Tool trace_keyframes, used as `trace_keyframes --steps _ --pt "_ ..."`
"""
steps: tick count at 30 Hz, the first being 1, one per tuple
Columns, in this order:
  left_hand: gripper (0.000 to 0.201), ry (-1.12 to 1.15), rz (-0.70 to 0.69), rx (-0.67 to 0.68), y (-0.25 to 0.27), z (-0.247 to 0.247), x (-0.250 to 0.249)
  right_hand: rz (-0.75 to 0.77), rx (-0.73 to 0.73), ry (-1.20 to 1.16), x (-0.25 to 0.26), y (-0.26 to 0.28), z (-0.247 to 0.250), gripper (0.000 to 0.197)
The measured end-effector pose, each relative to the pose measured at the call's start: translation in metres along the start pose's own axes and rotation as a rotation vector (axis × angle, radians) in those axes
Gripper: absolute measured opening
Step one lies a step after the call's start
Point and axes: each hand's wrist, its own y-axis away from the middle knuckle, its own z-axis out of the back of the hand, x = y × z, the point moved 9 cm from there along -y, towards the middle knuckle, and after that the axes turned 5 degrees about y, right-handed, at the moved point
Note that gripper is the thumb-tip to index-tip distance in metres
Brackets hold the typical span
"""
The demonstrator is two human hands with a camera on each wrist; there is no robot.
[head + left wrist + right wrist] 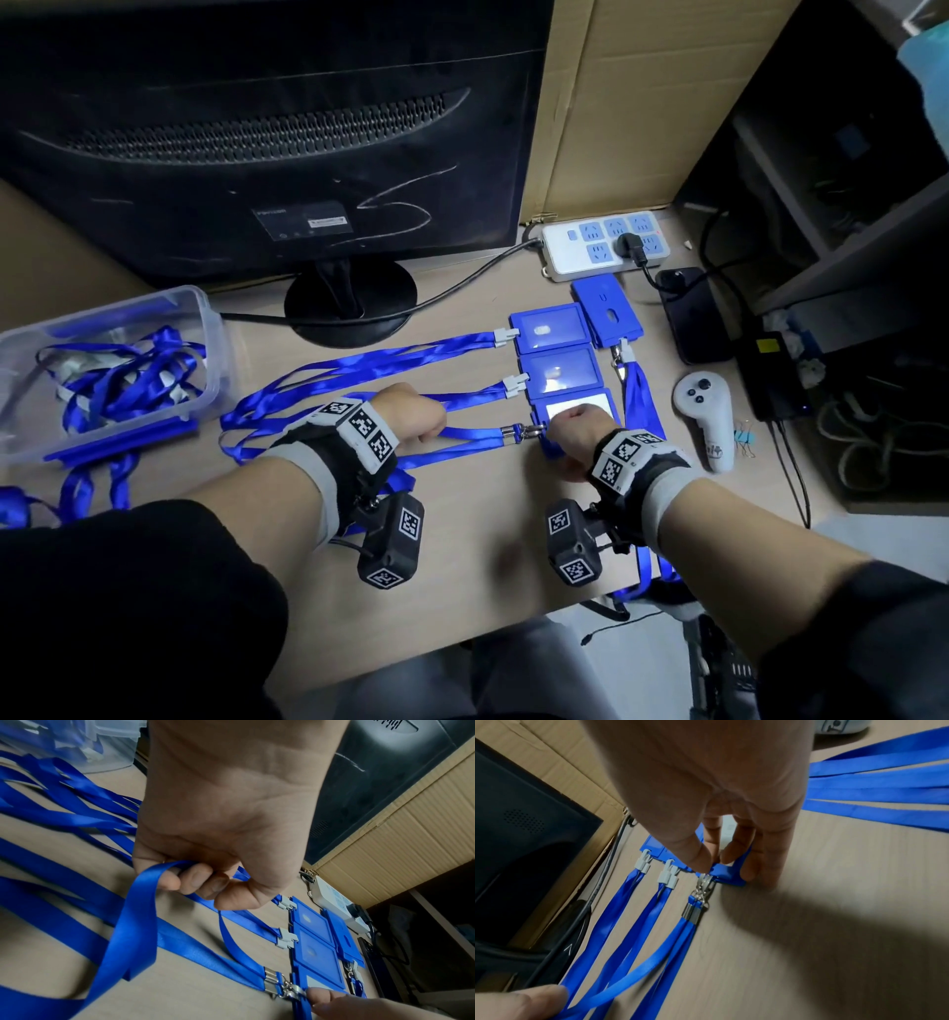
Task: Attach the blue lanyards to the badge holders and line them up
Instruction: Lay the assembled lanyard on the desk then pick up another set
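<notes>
Three blue badge holders lie in a column; the two far ones (548, 329) (560, 372) carry white-clipped blue lanyards running left. My right hand (557, 429) pinches the near badge holder (731, 877) at its edge, thumb and forefinger beside the metal clip (703, 882), the other fingers curled round it. This clip's lanyard (477, 437) stretches left to my left hand (429, 431), whose fingers (195, 880) are curled round the strap (133, 923). A fourth holder (603, 308) lies to the right, its lanyard (639, 401) trailing toward me.
A clear plastic box (205, 360) at the left holds several loose lanyards. A monitor (257, 154) stands behind, with cardboard (642, 103) beside it. At the right lie a power strip (560, 246), a phone (693, 313) and a white controller (708, 416).
</notes>
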Motion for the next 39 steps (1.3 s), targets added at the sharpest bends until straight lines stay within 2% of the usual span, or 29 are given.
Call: trace_keyframes --steps 4,7,11,12,14,17,19,21,23,26,28,32,36,39 --pt "0.009 -0.043 0.020 0.024 -0.004 -0.001 0.009 0.014 -0.037 0.019 -0.002 -0.004 -0.007 0.012" --pt "0.013 -0.055 0.020 0.043 -0.006 0.000 0.013 -0.003 0.103 0.247 0.006 0.009 -0.011 0.006" --pt "0.033 -0.087 0.049 0.080 -0.002 0.003 0.020 0.057 0.028 0.151 0.023 0.019 -0.003 0.007" --pt "0.032 -0.081 0.055 0.104 -0.001 0.002 0.022 0.059 0.032 0.114 0.029 0.020 -0.007 0.004" --pt "0.025 -0.062 0.045 0.144 0.002 0.000 0.023 0.060 0.093 -0.001 0.038 0.028 -0.023 0.009" --pt "0.032 -0.079 0.038 0.128 0.003 0.005 0.034 0.047 0.266 -0.165 0.052 0.044 -0.063 0.014" --pt "0.021 -0.084 0.014 0.108 0.002 0.008 0.041 0.005 0.363 -0.241 0.053 0.051 -0.091 0.020" --pt "0.022 0.018 -0.011 0.098 -0.002 0.008 0.051 -0.036 0.414 -0.280 0.051 0.054 -0.111 0.023" --pt "0.032 0.166 -0.024 0.134 -0.003 0.003 0.061 -0.082 0.432 -0.337 0.047 0.054 -0.124 0.025" --pt "0.041 0.245 -0.043 0.168 -0.006 0.005 0.076 -0.131 0.380 -0.408 0.043 0.051 -0.133 0.026" --pt "0.027 0.248 -0.028 0.149 -0.006 0.013 0.085 -0.151 0.326 -0.430 0.047 0.049 -0.133 0.027" --pt "0.002 0.101 0.026 0.140 0.000 0.033 0.110 -0.142 0.269 -0.414 0.061 0.049 -0.138 0.024" --pt "0.016 0.031 0.088 0.073 -0.001 0.057 0.147 -0.119 0.214 -0.331 0.076 0.055 -0.147 0.026" --pt "0.015 -0.012 0.178 0.021 0.009 0.077 0.173 -0.085 0.162 -0.234 0.080 0.049 -0.149 0.034"
